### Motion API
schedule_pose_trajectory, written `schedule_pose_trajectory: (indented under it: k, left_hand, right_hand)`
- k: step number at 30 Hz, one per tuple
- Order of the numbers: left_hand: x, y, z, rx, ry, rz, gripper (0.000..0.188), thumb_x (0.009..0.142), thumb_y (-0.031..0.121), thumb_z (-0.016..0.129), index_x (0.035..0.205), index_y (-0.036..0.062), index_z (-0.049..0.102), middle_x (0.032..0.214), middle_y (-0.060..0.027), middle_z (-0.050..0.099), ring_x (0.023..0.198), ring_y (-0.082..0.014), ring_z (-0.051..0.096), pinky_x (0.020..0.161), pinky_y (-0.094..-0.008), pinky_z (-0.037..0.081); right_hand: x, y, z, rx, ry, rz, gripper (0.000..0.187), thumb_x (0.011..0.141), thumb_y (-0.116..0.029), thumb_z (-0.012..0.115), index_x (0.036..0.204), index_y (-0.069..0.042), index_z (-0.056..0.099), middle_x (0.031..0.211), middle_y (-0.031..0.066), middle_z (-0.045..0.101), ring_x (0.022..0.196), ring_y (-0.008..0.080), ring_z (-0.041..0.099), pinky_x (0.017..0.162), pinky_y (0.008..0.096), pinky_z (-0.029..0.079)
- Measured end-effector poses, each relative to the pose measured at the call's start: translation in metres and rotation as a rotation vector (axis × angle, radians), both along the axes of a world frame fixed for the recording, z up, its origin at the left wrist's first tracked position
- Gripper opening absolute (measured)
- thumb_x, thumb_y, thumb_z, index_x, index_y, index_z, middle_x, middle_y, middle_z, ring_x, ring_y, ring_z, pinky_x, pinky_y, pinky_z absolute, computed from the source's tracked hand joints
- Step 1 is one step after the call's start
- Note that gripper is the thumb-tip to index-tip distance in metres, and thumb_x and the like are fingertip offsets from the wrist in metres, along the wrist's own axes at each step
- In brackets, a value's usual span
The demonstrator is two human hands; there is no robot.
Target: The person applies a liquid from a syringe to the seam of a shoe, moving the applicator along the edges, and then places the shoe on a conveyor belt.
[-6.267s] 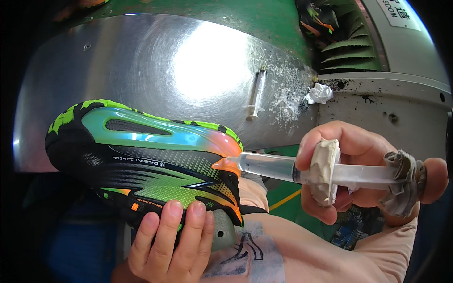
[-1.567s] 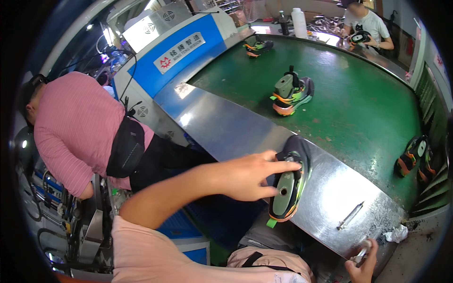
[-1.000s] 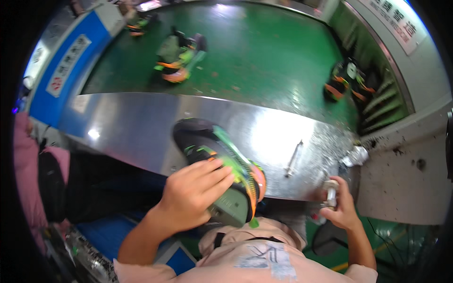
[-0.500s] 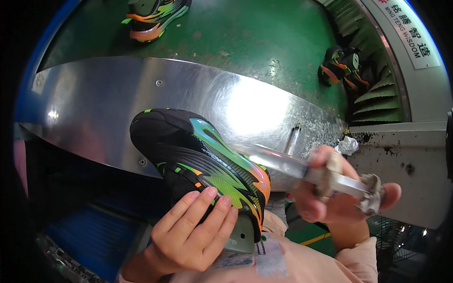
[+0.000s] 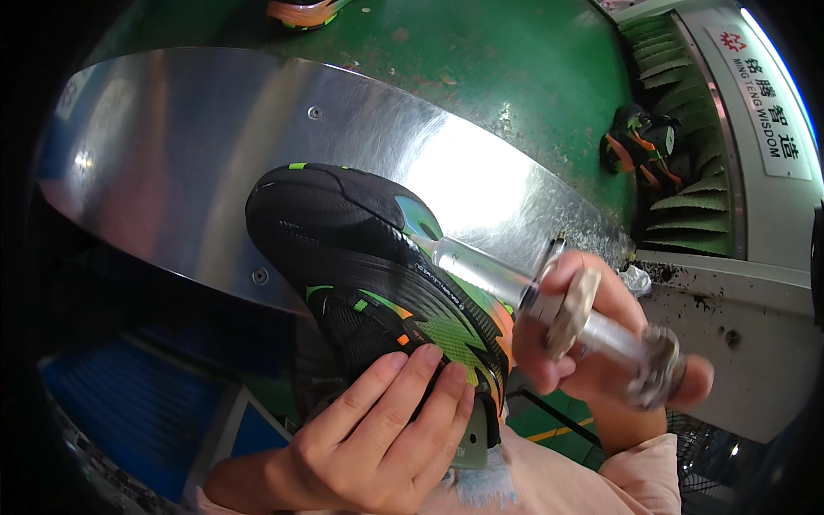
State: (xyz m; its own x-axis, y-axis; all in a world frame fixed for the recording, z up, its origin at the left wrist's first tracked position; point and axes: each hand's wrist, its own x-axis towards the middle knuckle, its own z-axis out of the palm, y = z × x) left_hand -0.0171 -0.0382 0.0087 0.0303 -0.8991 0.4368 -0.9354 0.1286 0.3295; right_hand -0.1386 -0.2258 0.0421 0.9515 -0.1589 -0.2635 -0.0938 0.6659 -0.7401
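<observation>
My left hand [image 5: 378,429] grips the heel end of a black sports shoe [image 5: 360,275] with green and orange sole markings, tilted on its side in front of me. My right hand [image 5: 601,343] is closed around a clear plastic syringe [image 5: 489,270], thumb near the plunger end. The syringe's tip touches the shoe where the coloured sole meets the upper. Dried residue coats the syringe's finger flange.
A curved shiny steel ledge [image 5: 215,146] lies behind the shoe, bordering a green conveyor surface [image 5: 481,60]. Another black and orange shoe [image 5: 639,142] sits at the belt's right end by green slats. An orange shoe [image 5: 305,9] shows at the top edge.
I took the shoe from the steel ledge, brought it close and turned it on its side. My right hand raised the syringe and set its tip against the sole edge.
</observation>
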Motion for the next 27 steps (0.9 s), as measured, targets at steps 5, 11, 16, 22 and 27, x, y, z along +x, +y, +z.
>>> schedule_pose_trajectory:
  k: [5,11,16,22,27]
  left_hand:
    - [-0.002,0.003,0.005,0.031,0.015,0.034,0.018,0.082,0.013,0.06,0.095,0.0092,0.072,0.105,-0.0079,0.068,0.098,-0.0279,0.066,0.087,-0.0375,0.051]
    - [-0.005,0.007,0.008,0.051,-0.032,0.04,0.016,0.082,0.012,0.062,0.094,0.0096,0.072,0.104,-0.0059,0.068,0.099,-0.0271,0.065,0.087,-0.0373,0.052]
    - [-0.006,0.015,-0.001,0.052,-0.024,0.052,0.016,0.086,0.014,0.061,0.098,0.0109,0.071,0.106,-0.0034,0.067,0.101,-0.0235,0.065,0.091,-0.0353,0.049]
    - [-0.011,0.028,-0.012,0.026,-0.064,0.063,0.016,0.083,0.014,0.065,0.097,0.0108,0.069,0.106,-0.0049,0.066,0.104,-0.0288,0.063,0.089,-0.0418,0.052]
    - [-0.012,0.037,-0.021,-0.004,-0.104,0.024,0.019,0.086,0.015,0.061,0.102,0.0063,0.063,0.108,-0.0103,0.064,0.103,-0.0361,0.062,0.087,-0.0499,0.053]
  right_hand:
    - [0.007,0.029,0.025,-0.137,0.266,-0.14,0.109,0.053,-0.072,0.075,0.124,0.002,0.04,0.091,0.0096,0.055,0.076,0.0178,0.055,0.068,0.0295,0.044]
    - [-0.033,0.017,-0.006,0.029,-0.062,-0.092,0.114,0.058,-0.075,0.07,0.131,0.006,0.036,0.101,0.0131,0.053,0.085,0.0167,0.053,0.073,0.0261,0.041]
    - [-0.063,0.012,-0.01,-0.064,0.14,-0.083,0.109,0.058,-0.083,0.064,0.127,-0.003,0.04,0.095,0.0163,0.058,0.068,0.0136,0.055,0.059,0.0219,0.039]
    - [-0.095,0.017,-0.015,0.135,0.153,-0.096,0.118,0.051,-0.088,0.059,0.13,-0.003,0.038,0.085,0.0113,0.056,0.07,0.0097,0.045,0.06,0.0198,0.032]
    - [-0.106,0.017,-0.005,0.176,0.218,-0.07,0.125,0.046,-0.09,0.058,0.131,-0.001,0.037,0.085,0.0096,0.054,0.071,0.009,0.04,0.062,0.0209,0.028]
